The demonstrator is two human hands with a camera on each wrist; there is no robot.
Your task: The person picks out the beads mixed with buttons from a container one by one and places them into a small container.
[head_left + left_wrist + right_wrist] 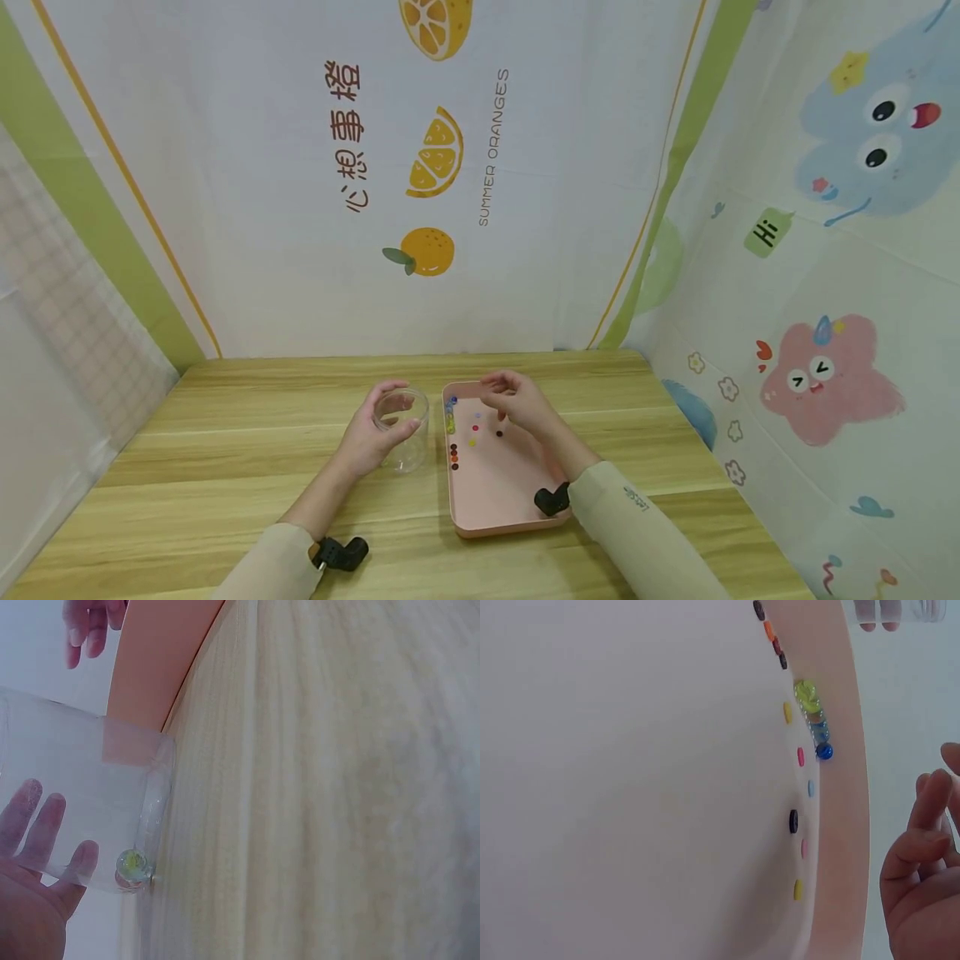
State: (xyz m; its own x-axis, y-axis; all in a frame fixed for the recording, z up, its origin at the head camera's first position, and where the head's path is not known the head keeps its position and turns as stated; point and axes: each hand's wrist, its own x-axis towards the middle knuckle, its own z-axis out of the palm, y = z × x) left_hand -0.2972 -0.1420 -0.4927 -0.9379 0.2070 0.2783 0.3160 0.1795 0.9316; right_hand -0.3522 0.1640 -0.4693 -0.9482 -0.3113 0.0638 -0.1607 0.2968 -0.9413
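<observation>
My left hand point(375, 429) grips a clear plastic jar point(407, 454), with its fingers and thumb round the side. The jar stands upright on the table, left of a pink tray point(498, 500). At its bottom lies a clear marble point(133, 865) with a yellow-green swirl. Above the tray's far part hovers my right hand point(528, 408), its fingers loosely bent, with nothing visible between them. Along the tray's left wall sit a blue marble point(824, 751) and a row of yellow-green and bluish shiny pieces point(808, 696). Several small buttons, including a black button point(793, 821), lie on the tray floor.
Black, orange and red buttons point(453, 454) line the tray's left wall, nearer me. The wooden table point(247, 467) meets a printed cloth point(285, 275) at the back. Another printed cloth point(817, 467) hangs on the right. Black cameras point(345, 554) are worn on both wrists.
</observation>
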